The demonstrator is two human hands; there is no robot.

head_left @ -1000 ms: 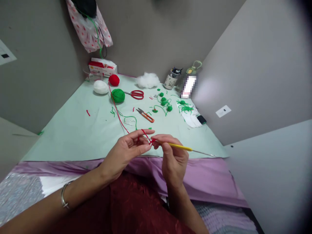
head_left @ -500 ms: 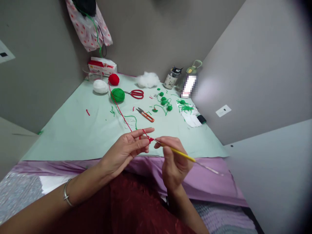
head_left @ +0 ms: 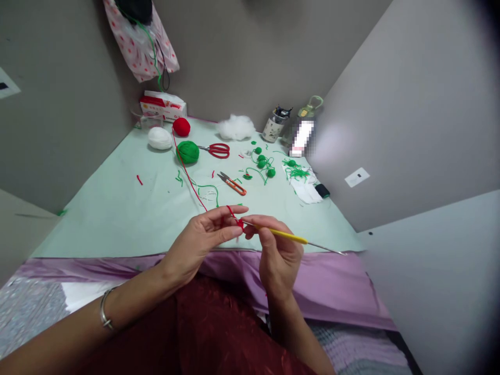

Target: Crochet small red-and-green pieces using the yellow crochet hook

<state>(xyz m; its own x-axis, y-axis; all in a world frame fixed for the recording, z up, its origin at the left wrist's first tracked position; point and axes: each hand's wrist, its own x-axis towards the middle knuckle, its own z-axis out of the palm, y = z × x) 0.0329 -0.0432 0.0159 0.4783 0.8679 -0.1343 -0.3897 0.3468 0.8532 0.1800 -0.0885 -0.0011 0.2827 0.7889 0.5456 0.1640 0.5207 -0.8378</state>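
Between the thumb and fingers of my left hand [head_left: 209, 232] is a small piece of red crochet work [head_left: 240, 224]. Red yarn [head_left: 190, 181] loops over my raised left index finger and runs back to the red yarn ball [head_left: 181, 127]. My right hand [head_left: 279, 255] is closed round the yellow handle of a crochet hook [head_left: 288, 236]. The hook's thin metal tip meets the red piece at my left fingertips; whether it passes through a stitch is too small to tell. Its other metal end sticks out to the right.
Thread snips [head_left: 232, 184] and red-handled scissors [head_left: 219, 151] lie beyond my hands, near a green yarn ball [head_left: 188, 152] and a white yarn ball [head_left: 160, 138]. Small green crocheted balls [head_left: 261, 162], white stuffing [head_left: 236, 127], a pen holder [head_left: 273, 127] and a phone [head_left: 302, 138] are farther back.
The crochet hook has swung to a flatter angle, its rear end rising and coming left. My right hand has shifted slightly left, closer to the left fingertips.
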